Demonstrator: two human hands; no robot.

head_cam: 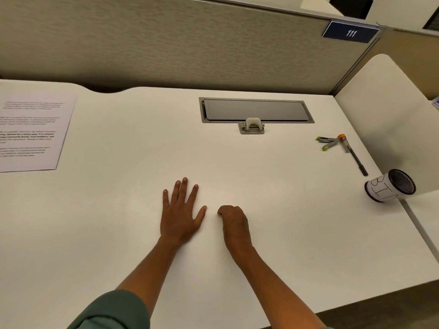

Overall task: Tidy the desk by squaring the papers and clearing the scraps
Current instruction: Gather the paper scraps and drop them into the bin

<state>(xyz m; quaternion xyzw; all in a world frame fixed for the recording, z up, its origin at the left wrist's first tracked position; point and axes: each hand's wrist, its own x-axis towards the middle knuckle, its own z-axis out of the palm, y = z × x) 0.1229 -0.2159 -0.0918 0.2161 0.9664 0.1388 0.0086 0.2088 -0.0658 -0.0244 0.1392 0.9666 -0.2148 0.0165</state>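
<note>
At the near edge of the white desk point(273, 245), two bare forearms reach forward, the left one coming out of a rolled green sleeve point(111, 312). On the desktop's middle, the left hand point(181, 216) lies flat, palm down, fingers straight and spread, holding nothing. Just beside it, apart by a narrow gap, the right hand point(234, 223) rests with its fingers curled under toward the surface; whether they pinch some small scrap beneath them cannot be told, since the fingertips are hidden.

Farther off to the right, near the desk's right edge, a mesh cup point(390, 185) wrapped in white paper with hand-drawn letters lies tipped on its side, its dark opening turned toward the right. Beyond it, a dark pen point(355, 159) lies along the surface, and at its far end sit an orange-capped tube point(342, 139) and a small stapler point(327, 142) with green tips, opened out, all close together.

Far to the left, well apart from both hands, a printed paper sheet point(33, 131) lies flat, running out of view at the left border.

At the back middle, a grey cable-access lid point(256, 110) is set flush in the desktop, with a small grey latch point(252, 125) at its near side. Behind the desk stands a beige fabric partition point(166, 43), carrying a dark blue plate point(350, 32) marked 111 at its upper right corner.
</note>
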